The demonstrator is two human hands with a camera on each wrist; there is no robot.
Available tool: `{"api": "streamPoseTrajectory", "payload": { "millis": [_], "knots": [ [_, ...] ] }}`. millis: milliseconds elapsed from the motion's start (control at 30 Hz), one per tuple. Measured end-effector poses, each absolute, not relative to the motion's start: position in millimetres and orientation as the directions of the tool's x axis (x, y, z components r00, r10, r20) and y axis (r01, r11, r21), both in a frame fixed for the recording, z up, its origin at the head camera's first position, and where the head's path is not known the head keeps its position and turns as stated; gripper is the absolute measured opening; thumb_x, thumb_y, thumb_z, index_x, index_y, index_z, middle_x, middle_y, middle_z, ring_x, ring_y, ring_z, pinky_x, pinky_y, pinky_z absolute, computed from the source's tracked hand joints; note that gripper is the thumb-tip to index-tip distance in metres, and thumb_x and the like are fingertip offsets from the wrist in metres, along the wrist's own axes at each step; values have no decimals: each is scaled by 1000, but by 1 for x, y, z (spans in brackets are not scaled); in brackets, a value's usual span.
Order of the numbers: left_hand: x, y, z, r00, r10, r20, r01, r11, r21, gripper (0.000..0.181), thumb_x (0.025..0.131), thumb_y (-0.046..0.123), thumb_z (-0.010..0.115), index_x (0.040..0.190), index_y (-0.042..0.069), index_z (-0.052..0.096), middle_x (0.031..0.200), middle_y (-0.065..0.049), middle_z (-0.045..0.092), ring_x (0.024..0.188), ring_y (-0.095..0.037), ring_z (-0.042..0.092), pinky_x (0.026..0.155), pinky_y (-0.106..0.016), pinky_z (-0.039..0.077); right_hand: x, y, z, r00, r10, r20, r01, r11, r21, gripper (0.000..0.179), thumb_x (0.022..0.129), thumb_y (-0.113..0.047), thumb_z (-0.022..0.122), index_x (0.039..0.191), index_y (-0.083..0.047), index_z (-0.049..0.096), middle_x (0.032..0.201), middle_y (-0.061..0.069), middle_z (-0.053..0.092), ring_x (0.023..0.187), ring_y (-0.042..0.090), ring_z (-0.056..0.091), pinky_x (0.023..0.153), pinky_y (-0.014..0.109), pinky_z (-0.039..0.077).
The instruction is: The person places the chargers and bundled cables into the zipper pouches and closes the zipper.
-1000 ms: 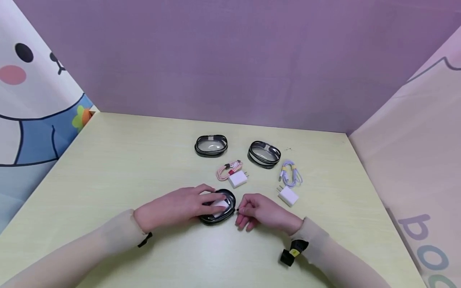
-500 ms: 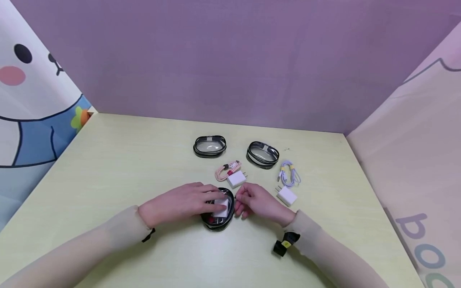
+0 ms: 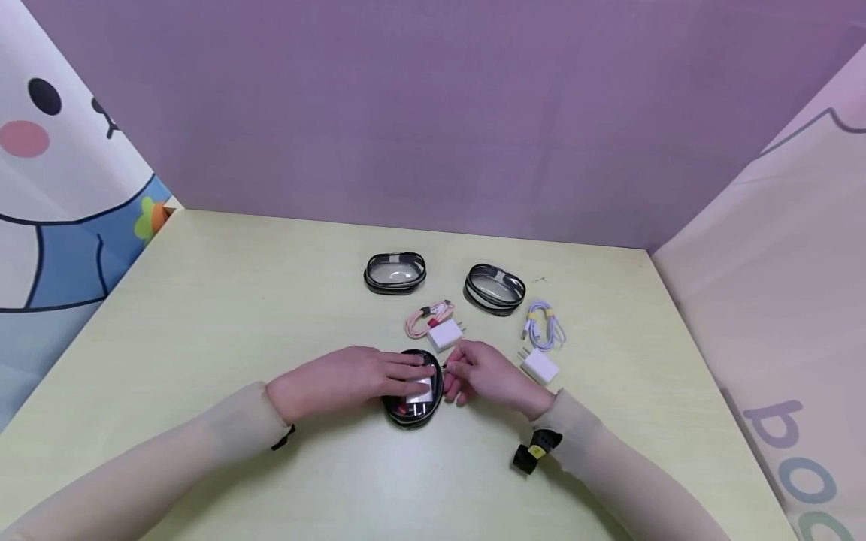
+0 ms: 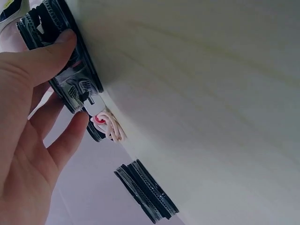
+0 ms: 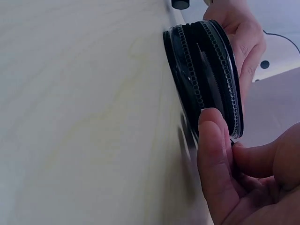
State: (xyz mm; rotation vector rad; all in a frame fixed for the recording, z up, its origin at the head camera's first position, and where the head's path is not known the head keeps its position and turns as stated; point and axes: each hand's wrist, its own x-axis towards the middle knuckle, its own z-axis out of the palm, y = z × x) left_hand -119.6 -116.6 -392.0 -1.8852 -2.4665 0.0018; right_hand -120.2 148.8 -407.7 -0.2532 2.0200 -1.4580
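My left hand (image 3: 358,379) holds an oval black-rimmed clear zipper pouch (image 3: 414,422), its fingers across the top and its thumb on the side in the left wrist view. Inside the pouch show a white charger plug (image 3: 421,392) and something red, partly covered by the fingers. At the pouch's right edge my right hand (image 3: 490,376) pinches the small dark zipper pull between thumb and index finger. In the right wrist view the black zipper band (image 5: 206,70) runs around the pouch's side, and the pull is mostly hidden by the fingertips.
Two similar pouches (image 3: 395,285) (image 3: 494,302) lie farther back. Between them and my hands are a pink coiled cable (image 3: 419,327) beside a white charger plug (image 3: 445,335). To the right lie a purple coiled cable (image 3: 553,330) and another white plug (image 3: 539,367). A purple panel (image 3: 419,120) stands behind.
My right hand has moved along the pouch's right edge, away from my body, still pinching the pull. The pouch has turned slightly, and my left hand has shifted a little to the right.
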Motion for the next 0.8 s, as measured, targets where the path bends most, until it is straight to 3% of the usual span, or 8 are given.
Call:
{"api": "streamPoseTrajectory", "payload": {
  "millis": [467, 800],
  "knots": [
    [-118, -117, -391, -305, 952, 9, 952, 304, 43, 63, 91, 0, 68, 146, 28, 53, 156, 5, 40, 140, -14, 40, 75, -33, 56, -120, 156, -409, -734, -556, -389, 177, 397, -901, 13, 103, 2, 41, 99, 5, 53, 83, 16, 69, 70, 26, 69, 65, 38, 59],
    [-117, -115, -390, -318, 948, 14, 946, 317, 69, 56, 94, 4, 66, 144, 27, 55, 154, 5, 43, 140, -14, 40, 79, -35, 56, -116, 163, -411, -693, -597, -404, 185, 394, -900, 15, 104, 1, 41, 99, 6, 54, 84, 16, 70, 73, 28, 69, 68, 40, 59]
  ]
}}
